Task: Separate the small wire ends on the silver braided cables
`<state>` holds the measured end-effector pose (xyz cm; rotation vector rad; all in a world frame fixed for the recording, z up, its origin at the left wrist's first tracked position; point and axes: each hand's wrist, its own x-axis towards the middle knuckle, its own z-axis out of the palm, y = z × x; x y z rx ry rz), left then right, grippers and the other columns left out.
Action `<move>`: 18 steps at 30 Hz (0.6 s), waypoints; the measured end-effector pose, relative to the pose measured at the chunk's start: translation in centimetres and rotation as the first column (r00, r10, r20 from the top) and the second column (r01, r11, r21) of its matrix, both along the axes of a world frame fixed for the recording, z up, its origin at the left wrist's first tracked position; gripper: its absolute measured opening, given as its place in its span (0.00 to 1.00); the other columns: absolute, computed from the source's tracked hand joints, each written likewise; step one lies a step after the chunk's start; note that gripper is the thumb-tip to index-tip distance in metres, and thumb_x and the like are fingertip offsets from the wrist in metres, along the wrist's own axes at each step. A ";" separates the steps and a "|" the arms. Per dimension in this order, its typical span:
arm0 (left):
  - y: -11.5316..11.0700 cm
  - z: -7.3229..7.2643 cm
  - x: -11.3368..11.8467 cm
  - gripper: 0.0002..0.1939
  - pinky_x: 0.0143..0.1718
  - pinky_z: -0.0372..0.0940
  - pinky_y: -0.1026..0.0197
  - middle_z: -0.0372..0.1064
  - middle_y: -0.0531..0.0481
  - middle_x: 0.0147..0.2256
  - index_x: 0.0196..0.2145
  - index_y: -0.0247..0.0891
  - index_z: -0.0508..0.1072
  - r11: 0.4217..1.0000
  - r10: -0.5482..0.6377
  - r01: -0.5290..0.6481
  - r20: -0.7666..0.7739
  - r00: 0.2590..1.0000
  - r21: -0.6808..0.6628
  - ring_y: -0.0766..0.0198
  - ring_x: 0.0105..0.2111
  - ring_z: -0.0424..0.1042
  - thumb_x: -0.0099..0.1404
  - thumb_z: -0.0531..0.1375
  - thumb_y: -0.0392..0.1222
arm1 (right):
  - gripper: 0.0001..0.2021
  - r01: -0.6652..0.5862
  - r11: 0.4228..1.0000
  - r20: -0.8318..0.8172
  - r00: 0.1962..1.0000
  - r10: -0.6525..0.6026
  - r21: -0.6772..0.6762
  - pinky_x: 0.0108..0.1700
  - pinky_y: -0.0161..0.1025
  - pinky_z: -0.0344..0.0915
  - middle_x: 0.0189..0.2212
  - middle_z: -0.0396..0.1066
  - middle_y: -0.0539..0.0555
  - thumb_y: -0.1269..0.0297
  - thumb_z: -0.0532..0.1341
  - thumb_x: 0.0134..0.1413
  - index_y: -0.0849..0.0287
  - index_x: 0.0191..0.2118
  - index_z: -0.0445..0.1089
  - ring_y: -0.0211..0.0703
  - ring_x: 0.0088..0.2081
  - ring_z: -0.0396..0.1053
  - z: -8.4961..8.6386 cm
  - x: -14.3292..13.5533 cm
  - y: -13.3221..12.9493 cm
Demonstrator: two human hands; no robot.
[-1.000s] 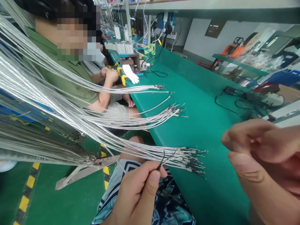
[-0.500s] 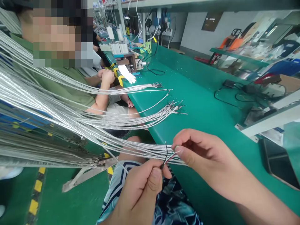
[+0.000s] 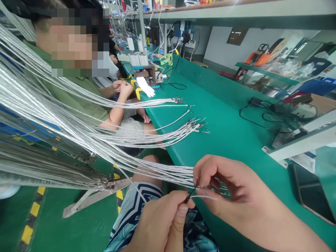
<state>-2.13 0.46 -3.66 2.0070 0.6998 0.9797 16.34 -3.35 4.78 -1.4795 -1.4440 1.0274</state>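
Note:
My left hand is closed on a cable, thumb pressed against the index finger close to the cable's dark end. From this end fan out thin wires, among them a black one and a white wire. My right hand is at their tips, its thumb and index finger closed around a dark thin wire; the white one lies across the thumb. Behind both hands runs a bundle of silvery-white cables, and its ends are partly hidden by my right hand.
More cable bundles with stripped ends lie over the edge of the green table. A phone rests at the right. Further left sits a co-worker in a green shirt, beside a small machine with a white glove.
The view has tilted up slightly. Both hands sit lower and a little further right in it. My right fingers have shifted on the wires, and the white wire now lies across the thumb.

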 end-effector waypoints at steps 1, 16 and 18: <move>-0.2 -0.1 -0.1 0.12 0.32 0.67 0.68 0.79 0.57 0.38 0.47 0.49 0.71 1.000 0.007 -0.007 -0.007 1.000 -0.003 0.67 0.31 0.77 0.73 0.54 0.34 | 0.11 0.005 1.000 -0.068 0.998 -0.007 -0.020 0.34 0.34 0.62 0.36 0.71 0.49 0.81 0.61 0.56 0.56 0.33 0.65 0.39 0.35 0.68 -0.1 -0.1 0.0; 0.0 0.0 -2.5 0.10 0.32 0.71 0.61 0.77 0.53 0.37 0.46 0.47 0.68 0.954 -0.140 0.204 -0.278 0.950 0.219 0.60 0.33 0.77 0.74 0.50 0.36 | 0.10 -0.249 0.947 -0.111 0.967 0.230 -0.205 0.35 0.32 0.65 0.34 0.73 0.49 0.80 0.63 0.58 0.56 0.40 0.69 0.37 0.34 0.69 1.1 1.6 -0.6; -0.3 -0.3 -2.9 0.13 0.36 0.72 0.62 0.76 0.53 0.41 0.51 0.48 0.66 0.963 -0.118 0.184 -0.305 0.945 0.196 0.59 0.39 0.78 0.73 0.52 0.34 | 0.12 -0.268 0.947 -0.046 0.964 0.264 -0.179 0.36 0.32 0.67 0.36 0.74 0.48 0.81 0.63 0.56 0.55 0.40 0.69 0.38 0.36 0.71 1.1 1.4 -0.7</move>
